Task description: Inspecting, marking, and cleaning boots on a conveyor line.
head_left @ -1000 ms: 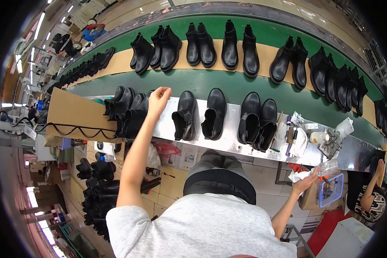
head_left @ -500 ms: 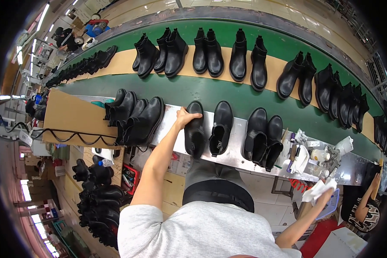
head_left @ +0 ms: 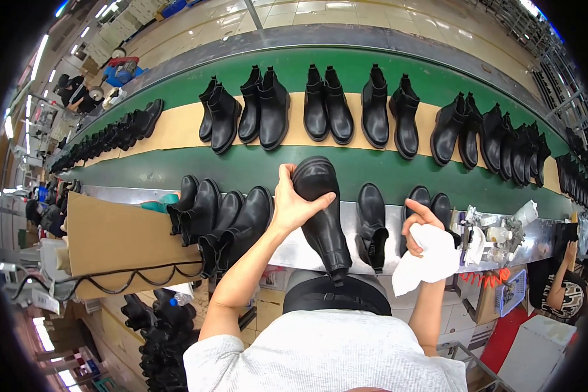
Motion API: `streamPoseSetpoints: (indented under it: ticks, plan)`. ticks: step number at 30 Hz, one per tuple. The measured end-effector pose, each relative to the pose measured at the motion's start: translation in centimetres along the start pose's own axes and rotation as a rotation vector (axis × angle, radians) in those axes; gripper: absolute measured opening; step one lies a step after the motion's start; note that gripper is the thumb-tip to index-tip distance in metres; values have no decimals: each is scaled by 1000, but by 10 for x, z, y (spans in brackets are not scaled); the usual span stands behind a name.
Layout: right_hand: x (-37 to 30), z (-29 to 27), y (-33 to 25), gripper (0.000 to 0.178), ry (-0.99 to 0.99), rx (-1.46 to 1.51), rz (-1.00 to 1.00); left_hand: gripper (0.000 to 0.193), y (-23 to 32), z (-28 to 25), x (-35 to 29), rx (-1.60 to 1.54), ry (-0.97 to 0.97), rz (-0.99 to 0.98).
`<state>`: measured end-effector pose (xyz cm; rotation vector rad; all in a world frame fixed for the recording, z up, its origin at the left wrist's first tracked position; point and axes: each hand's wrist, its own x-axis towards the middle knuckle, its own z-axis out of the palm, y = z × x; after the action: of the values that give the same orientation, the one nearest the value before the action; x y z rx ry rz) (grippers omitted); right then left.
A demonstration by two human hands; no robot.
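Observation:
My left hand (head_left: 299, 204) grips a black ankle boot (head_left: 325, 219) near its toe and holds it up in front of me, toe pointing away and shaft toward my body. A white cloth (head_left: 427, 257) hangs from my right hand (head_left: 419, 225), whose fingers close on it with the index finger stretched out. Between the hands, a single black boot (head_left: 372, 219) stands on the metal ledge (head_left: 290, 251). Behind my right hand is another pair of boots (head_left: 442, 208), partly hidden by the hand and cloth.
Pairs of black boots (head_left: 274, 108) line brown paper on the green belt (head_left: 255, 168). More boots (head_left: 245, 219) crowd the ledge at left, beside a cardboard sheet (head_left: 121, 245). Bottles and brushes (head_left: 496, 235) stand at right. A co-worker (head_left: 565, 287) is at far right.
My left hand has lifted the boot off the ledge. My right hand has come in from the far right with the white cloth, over the right pair of boots.

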<state>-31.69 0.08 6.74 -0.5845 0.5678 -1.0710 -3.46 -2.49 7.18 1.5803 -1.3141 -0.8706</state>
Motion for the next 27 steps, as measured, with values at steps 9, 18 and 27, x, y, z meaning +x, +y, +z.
streamPoseSetpoints:
  ticks: [9, 18, 27]
  plan:
    - [-1, -20, 13, 52, -58, 254, 107, 78, -117, -11, 37, 164, -130, -412]
    - [15, -16, 32, 54, -158, 135, 323, 74, -66, -18, 28, 390, -436, -356]
    - [56, 22, 45, 39, -233, -213, 471, 61, -87, -20, 23, -193, -481, -532]
